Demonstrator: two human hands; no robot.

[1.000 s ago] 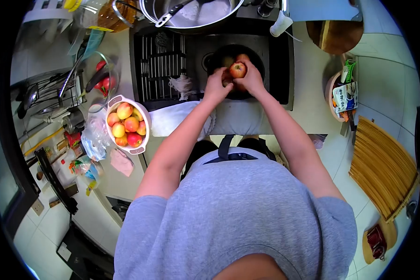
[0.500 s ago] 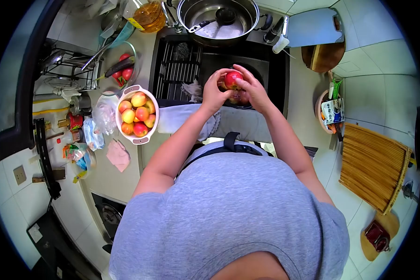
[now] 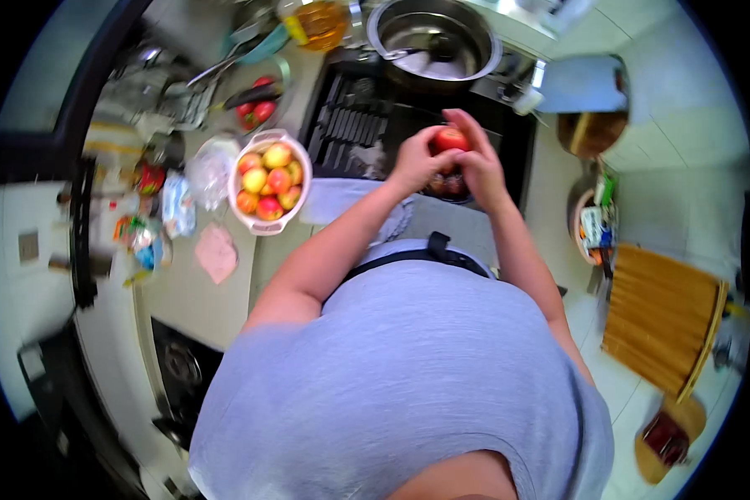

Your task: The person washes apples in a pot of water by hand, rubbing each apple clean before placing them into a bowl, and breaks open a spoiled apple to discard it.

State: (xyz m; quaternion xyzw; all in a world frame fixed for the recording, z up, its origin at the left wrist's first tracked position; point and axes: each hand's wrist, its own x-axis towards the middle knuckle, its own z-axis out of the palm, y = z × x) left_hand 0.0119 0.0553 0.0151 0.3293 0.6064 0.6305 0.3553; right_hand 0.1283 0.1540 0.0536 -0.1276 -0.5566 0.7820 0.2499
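Over the dark sink (image 3: 404, 129), my two hands hold a round red apple (image 3: 452, 139) between them. My left hand (image 3: 418, 158) curls around its left side. The fingers of my right hand (image 3: 482, 167) reach up along the right side, with the thumb across the front. Just below the hands, a dark bowl (image 3: 447, 190) holds more reddish fruit, partly hidden by my hands. To the left, a pale pink colander (image 3: 305, 183) is filled with several yellow-and-red apples (image 3: 267, 179).
A large steel pot (image 3: 493, 62) with a ladle stands behind the sink. A glass bowl (image 3: 279, 92) holds tomatoes (image 3: 264, 111) and an eggplant (image 3: 243, 98). A pink cloth (image 3: 216, 252) lies on the left counter. Cutting boards (image 3: 582, 86) lean at the right, near a bamboo mat (image 3: 662, 317).
The view has shifted, so the counter and my hands appear further right. My hands still hold the red apple, the right-hand fingers now more upright.
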